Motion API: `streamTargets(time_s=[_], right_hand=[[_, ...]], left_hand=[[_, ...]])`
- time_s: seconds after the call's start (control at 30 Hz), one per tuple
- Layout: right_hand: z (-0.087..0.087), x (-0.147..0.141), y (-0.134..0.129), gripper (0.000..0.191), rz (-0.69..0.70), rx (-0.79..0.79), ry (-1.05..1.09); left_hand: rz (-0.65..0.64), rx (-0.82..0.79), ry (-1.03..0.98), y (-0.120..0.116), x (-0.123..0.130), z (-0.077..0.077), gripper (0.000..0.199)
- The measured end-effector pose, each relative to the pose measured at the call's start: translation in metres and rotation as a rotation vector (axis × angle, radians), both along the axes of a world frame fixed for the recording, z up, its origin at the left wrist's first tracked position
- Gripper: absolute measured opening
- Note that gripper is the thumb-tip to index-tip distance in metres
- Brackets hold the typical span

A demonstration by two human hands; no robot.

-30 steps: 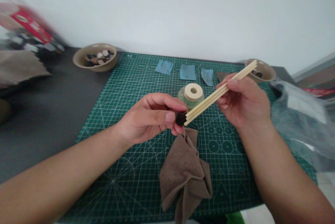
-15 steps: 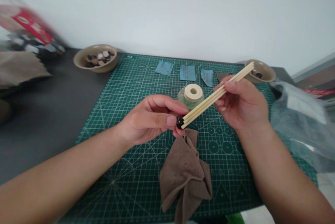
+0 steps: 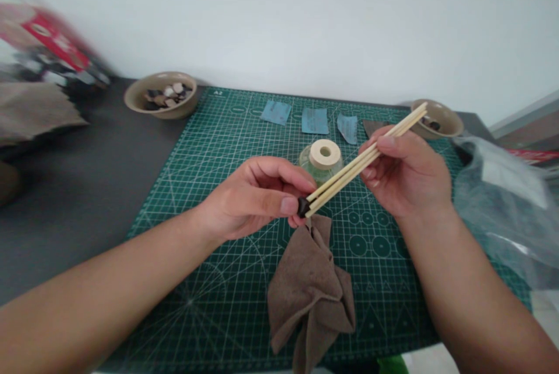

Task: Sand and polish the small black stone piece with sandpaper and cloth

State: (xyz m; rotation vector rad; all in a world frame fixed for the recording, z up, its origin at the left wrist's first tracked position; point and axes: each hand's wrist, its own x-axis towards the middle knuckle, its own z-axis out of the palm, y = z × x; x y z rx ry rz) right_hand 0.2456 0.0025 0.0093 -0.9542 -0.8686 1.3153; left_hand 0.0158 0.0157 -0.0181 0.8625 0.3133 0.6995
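My right hand (image 3: pixel 404 173) pinches a small bundle of pale wooden sticks (image 3: pixel 343 175), slanting from upper right to lower left. Between the thumb and fingers of my left hand (image 3: pixel 257 196) is a small dark, shiny piece (image 3: pixel 303 207), which sits against the lower stick ends. Whether the sticks go into it or only touch it, I cannot tell. Just behind the sticks stands a low glass bottle (image 3: pixel 307 169) with greenish contents. It wears a round pale wooden collar (image 3: pixel 325 154) with a hole in the middle. A crumpled brown cloth (image 3: pixel 305 292) lies below my left fingertips.
A green cutting mat (image 3: pixel 209 176) covers the table, with blue paper packets (image 3: pixel 314 121) near its back edge. Bowls with small dark and pale pieces stand at back left (image 3: pixel 161 109) and back right (image 3: pixel 448 123). A clear plastic bag (image 3: pixel 502 205) lies at right.
The lower stick ends sit slightly farther apart at the dark piece, which has turned a little between my left fingers. Both hands otherwise stay nearly in place; the whole view shifts slightly.
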Motion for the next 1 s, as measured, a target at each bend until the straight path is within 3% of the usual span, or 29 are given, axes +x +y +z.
streamTargets(time_s=[1.0], right_hand=[[-0.0028, -0.0007, 0.0000, 0.005, -0.094, 0.154, 0.005]], left_hand=[[-0.004, 0.014, -0.014, -0.0003, -0.0002, 0.0040, 0.024]])
